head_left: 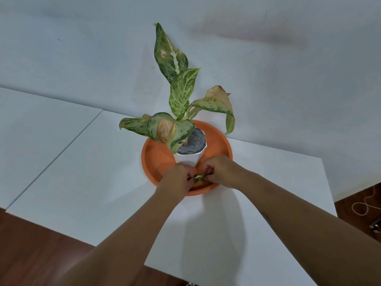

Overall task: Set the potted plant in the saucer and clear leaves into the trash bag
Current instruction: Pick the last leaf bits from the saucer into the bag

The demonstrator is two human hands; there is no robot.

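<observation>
Two bare forearms reaching forward over a white table (82, 182), meeting above the near rim of the saucer (153, 159). One orange saucer, round and shallow, resting on the table top near the wall. Inside it, at the near side, one small green-and-yellow leaf scrap (198, 178), pinched between both hands. Left hand (178, 178) curled nearly closed, fingertips gripping the scrap's left end, knuckles close against the base of the pot. Right hand (219, 172) likewise curled tight, fingertips on the scrap's right end. Whether the scrap touches the saucer floor: cannot tell.

Just beyond the hands, one white faceted pot (188, 159) standing upright within the saucer, toward its centre. Dark grey filling visible in the pot's mouth. Rising from it, one speckled plant (181, 93) with roughly five leaves: two upright and green, three drooping with brown, dried patches, one of them hanging out past the saucer's right rim.

Farther back, a plain white wall (268, 69). At the far right on the brown floor (31, 254), a loop of pale string (362, 207).
</observation>
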